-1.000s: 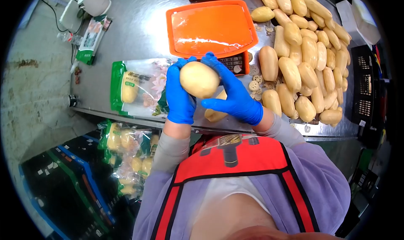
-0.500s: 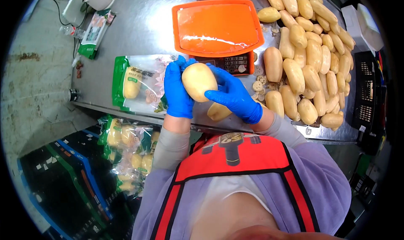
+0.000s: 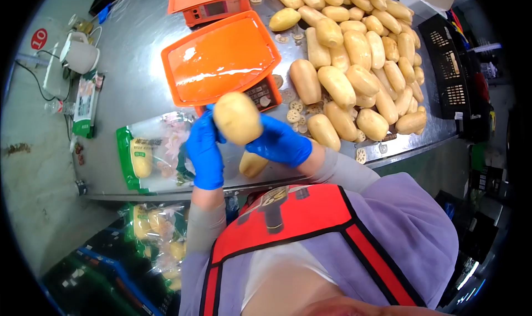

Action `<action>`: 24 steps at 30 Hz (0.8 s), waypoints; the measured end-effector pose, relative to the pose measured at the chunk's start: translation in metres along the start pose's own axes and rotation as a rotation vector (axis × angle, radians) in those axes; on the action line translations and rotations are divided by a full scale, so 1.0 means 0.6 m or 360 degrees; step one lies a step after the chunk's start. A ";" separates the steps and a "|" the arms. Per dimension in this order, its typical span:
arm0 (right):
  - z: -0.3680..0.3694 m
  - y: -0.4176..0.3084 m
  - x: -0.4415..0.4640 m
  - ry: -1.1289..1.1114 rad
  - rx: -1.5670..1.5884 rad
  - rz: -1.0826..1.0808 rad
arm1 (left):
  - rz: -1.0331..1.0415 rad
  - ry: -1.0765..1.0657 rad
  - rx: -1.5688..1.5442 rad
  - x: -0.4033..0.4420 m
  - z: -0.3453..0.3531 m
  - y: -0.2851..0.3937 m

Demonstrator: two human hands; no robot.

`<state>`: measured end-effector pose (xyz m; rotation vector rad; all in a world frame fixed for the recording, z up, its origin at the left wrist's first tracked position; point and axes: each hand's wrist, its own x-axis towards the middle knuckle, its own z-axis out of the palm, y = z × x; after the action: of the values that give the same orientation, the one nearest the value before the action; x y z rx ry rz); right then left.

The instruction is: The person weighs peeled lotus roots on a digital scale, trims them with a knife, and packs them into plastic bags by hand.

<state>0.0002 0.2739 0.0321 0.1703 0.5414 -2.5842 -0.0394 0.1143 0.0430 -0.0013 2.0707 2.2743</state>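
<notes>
A peeled lotus root segment [image 3: 237,118], pale and rounded, is raised over the front edge of the table. My left hand [image 3: 205,152], in a blue glove, is closed around its left side. From the right, my right hand [image 3: 279,141], gloved likewise, grips its lower side. Another lotus root [image 3: 253,163] lies below, partly covered by my hands. To the left is a clear plastic bag [image 3: 163,134] with a green end and a lotus root inside. An orange weighing scale [image 3: 221,58] stands just beyond my hands.
A heap of peeled lotus roots [image 3: 357,47] covers the table's right side, with cut slices [image 3: 293,115] beside it. Behind is a second orange scale [image 3: 213,0]. Filled bags [image 3: 158,227] sit below the front edge; a black crate [image 3: 446,67] stands right.
My head view has turned, so the table and scales appear shifted left. Both hands still hold the lotus root, which has been tilted and is slightly blurred.
</notes>
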 end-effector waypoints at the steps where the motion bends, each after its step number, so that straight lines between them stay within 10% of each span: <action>1: 0.003 -0.012 -0.011 -0.0051 0.0133 0.0004 | -0.0032 -0.0096 -0.0153 -0.003 0.004 0.001; 2: -0.013 -0.017 -0.007 -0.0533 0.0648 0.0001 | -0.0068 -0.0199 -0.0311 -0.008 0.010 0.001; 11: -0.062 -0.023 -0.041 -0.0436 0.0915 0.0010 | -0.0167 -0.0370 -0.0345 -0.025 0.053 0.015; 17: -0.029 -0.035 -0.068 0.0036 -0.0053 -0.0448 | -0.0036 -0.0486 -0.0223 -0.041 0.084 0.009; 20: -0.032 -0.029 -0.076 0.0628 -0.1644 -0.0996 | 0.0074 -0.0729 0.0162 -0.039 0.101 -0.014; 24: -0.026 -0.020 -0.103 0.0730 -0.1711 -0.0922 | -0.0414 -0.0718 -0.0354 -0.044 0.113 -0.030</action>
<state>0.0483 0.3172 0.0351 0.2481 2.3063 -2.3248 -0.0091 0.1824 0.0327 0.1991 1.4979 2.0941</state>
